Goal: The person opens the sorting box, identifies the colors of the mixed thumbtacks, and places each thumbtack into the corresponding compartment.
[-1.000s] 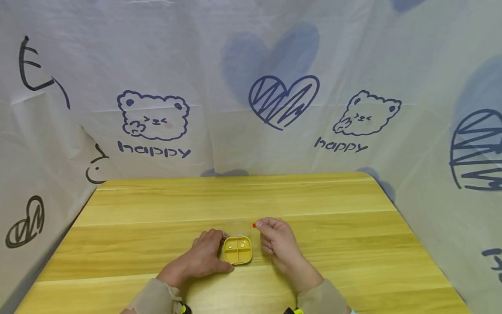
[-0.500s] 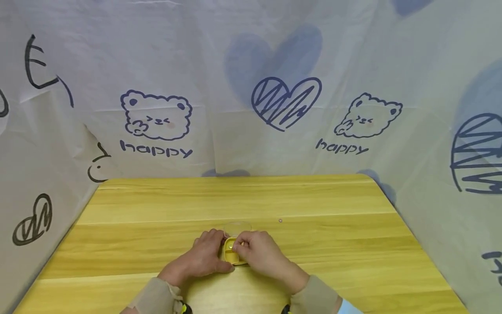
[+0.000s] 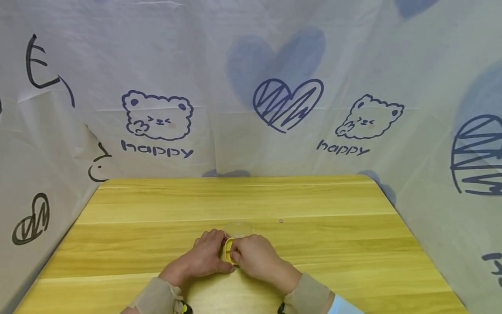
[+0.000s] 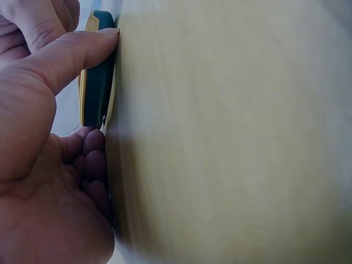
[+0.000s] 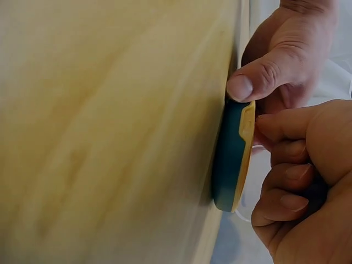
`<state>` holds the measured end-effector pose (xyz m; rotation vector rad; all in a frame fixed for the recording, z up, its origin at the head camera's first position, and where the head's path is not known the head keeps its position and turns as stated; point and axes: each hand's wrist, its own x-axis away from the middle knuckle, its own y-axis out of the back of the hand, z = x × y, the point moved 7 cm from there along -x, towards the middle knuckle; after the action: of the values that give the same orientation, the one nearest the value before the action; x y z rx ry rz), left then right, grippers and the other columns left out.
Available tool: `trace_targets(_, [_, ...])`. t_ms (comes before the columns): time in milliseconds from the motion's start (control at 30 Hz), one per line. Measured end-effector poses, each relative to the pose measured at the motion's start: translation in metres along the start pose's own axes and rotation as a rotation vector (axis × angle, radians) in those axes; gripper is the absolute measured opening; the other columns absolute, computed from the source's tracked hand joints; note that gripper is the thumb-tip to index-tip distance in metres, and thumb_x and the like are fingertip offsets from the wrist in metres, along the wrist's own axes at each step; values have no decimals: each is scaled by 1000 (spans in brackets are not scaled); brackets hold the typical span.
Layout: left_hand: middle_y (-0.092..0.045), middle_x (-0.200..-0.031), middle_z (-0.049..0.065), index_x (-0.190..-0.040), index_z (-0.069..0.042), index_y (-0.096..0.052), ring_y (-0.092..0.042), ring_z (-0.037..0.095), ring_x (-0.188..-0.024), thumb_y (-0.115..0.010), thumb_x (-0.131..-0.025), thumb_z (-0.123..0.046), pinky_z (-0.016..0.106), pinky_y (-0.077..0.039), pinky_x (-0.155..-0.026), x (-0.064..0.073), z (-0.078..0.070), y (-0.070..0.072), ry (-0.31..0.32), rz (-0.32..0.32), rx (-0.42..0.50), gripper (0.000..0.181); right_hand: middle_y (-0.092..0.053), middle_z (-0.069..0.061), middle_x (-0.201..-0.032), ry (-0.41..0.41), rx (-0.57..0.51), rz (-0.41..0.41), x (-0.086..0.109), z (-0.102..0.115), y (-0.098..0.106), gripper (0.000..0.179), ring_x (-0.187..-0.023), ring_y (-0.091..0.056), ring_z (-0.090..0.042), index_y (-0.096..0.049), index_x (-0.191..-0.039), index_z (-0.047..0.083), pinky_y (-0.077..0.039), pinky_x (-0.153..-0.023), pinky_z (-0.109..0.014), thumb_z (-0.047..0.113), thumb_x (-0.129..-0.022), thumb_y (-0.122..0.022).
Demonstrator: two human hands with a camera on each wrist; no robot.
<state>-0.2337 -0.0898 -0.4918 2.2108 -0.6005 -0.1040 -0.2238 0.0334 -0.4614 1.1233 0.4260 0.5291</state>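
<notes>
A yellow pill box [image 3: 228, 245] with four-way dividers lies on the table, its clear lid [image 3: 238, 228] folded back. My left hand [image 3: 204, 256] holds the box from its left, thumb at the front corner and fingers behind. In the left wrist view, the thumb presses against the dark green side of the box [image 4: 99, 91]. My right hand [image 3: 256, 257] reaches over the box and hides its right half. Its thumb and finger pinch at the left compartments; a speck of the red pill [image 5: 259, 116] shows at the fingertips in the right wrist view.
One small pale bead or pill [image 3: 280, 221] lies on the wooden table [image 3: 333, 244], right of and beyond the lid. A white cloth [image 3: 219, 144] printed with bears and hearts hangs behind the table and along both sides.
My right hand has carried the red pill from the right of the lid over the box, then further left and slightly down toward its left compartments. The left hand stays put.
</notes>
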Motion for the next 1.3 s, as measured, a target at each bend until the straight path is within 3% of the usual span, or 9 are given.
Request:
trace_targets(200, [-55,-117,3,-127,-8,-58,-44,24,-107,-89,-78,-40,47,-33,-91,0,2,-2,-6,-12,-15,66,-71,12,-79,-1,23,-9,0,-3,-3,13,-67,-58,0,-78,-89,19,-51,-70,-24,19,-100,-71])
trace_targets(467, [-58,-121,3,-127,-9,-59,-45,23,-108,-91,-77,-38,48,-34,-92,-1,1,-3,-1,-21,-10,67,-73,8,-82,-70,-29,-58,4,-16,8,12,-67,-55,-3,-81,-100,14,-48,-68,-26,22,-101,-71])
trace_targets(633, [-58,-119,4,-128,-7,-58,-46,23,-108,-91,-75,-39,48,-34,-93,-1,0,-3,-4,-26,-20,69,-64,9,-69,-112,-206,-96,11,-29,25,14,-55,-47,-3,-79,-100,12,-45,-55,-28,21,-103,-69])
trace_targets(667, [-58,-119,4,-128,-7,-58,-47,23,-109,-91,-75,-39,48,-35,-93,-1,0,-3,-6,-30,-23,70,-63,10,-67,-116,-239,-111,13,-33,30,14,-53,-45,-2,-79,-100,12,-52,-62,-32,20,-103,-68])
trace_targets(767, [-59,-117,4,-127,-6,-59,-48,24,-109,-92,-73,-39,49,-36,-94,-1,-1,-2,-10,-42,-30,71,-63,6,-65,-134,-310,-163,18,-46,45,14,-49,-41,-2,-79,-100,12,-53,-60,-38,18,-103,-67])
trace_targets(867, [-59,-114,3,-127,-6,-59,-48,24,-108,-93,-72,-38,49,-36,-94,0,-1,-1,-7,-49,-28,71,-64,-1,-64,-195,-338,-214,21,-67,59,14,-48,-38,-5,-80,-103,9,-48,-57,-32,16,-103,-67])
trace_targets(900, [-58,-113,3,-126,-6,-59,-48,24,-108,-93,-72,-38,48,-36,-94,0,-1,-1,-8,-47,-26,71,-65,-4,-64,-227,-342,-228,22,-75,63,15,-48,-37,-6,-80,-104,9,-39,-51,-29,16,-103,-67])
trace_targets(1067, [-58,-113,2,-127,-6,-59,-47,23,-107,-93,-72,-38,47,-35,-93,-1,-1,-2,-17,-42,-23,71,-69,-7,-69,-362,-282,-275,24,-112,76,14,-49,-36,-10,-80,-103,9,-33,-52,-27,17,-102,-68])
trace_targets(1300, [-59,-116,4,-129,-6,-59,-48,24,-109,-93,-72,-38,50,-36,-94,0,-2,-1,-23,-44,-28,74,-73,-3,-72,-391,-114,-215,21,-138,77,13,-46,-38,-10,-79,-101,6,-32,-48,-25,14,-102,-68])
